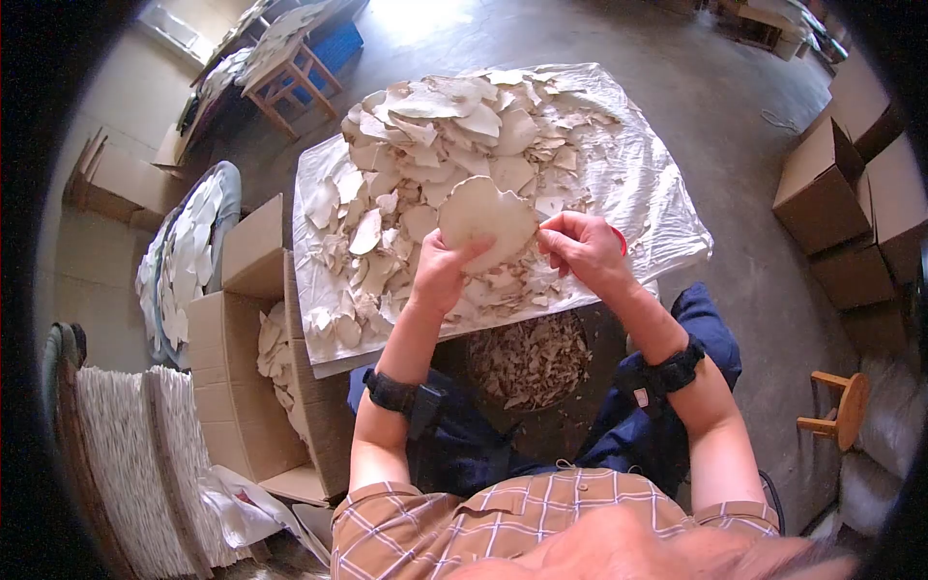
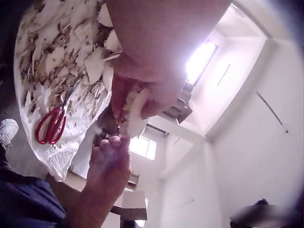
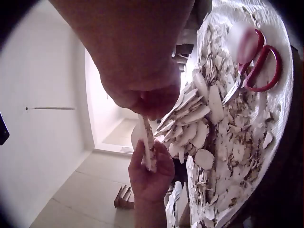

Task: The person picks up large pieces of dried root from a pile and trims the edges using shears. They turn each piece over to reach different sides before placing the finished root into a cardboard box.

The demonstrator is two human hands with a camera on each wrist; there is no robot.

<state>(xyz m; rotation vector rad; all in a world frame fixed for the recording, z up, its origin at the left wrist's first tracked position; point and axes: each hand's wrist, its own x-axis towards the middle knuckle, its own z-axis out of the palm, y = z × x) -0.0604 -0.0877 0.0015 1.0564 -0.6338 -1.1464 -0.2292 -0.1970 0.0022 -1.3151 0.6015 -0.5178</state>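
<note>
My left hand (image 1: 447, 273) grips a large, flat, pale round slice (image 1: 488, 217) by its lower left edge, thumb lying across its face. The slice has an uneven, brownish rim and is held up over the work surface. At its right edge my right hand (image 1: 583, 253) pinches the rim between thumb and curled fingers. In the right wrist view the slice (image 3: 148, 147) appears edge-on between both hands, its rim rough and brown. Red-handled scissors (image 2: 53, 124) lie on the white cloth (image 1: 657, 208), mostly behind my right wrist in the head view.
A heap of similar slices (image 1: 435, 111) and scraps covers much of the cloth. Below the table edge, between the knees, sits a round container of trimmings (image 1: 530, 362). An open cardboard box (image 1: 232, 387) stands left, more boxes (image 1: 822, 193) and a wooden stool (image 1: 839, 411) right.
</note>
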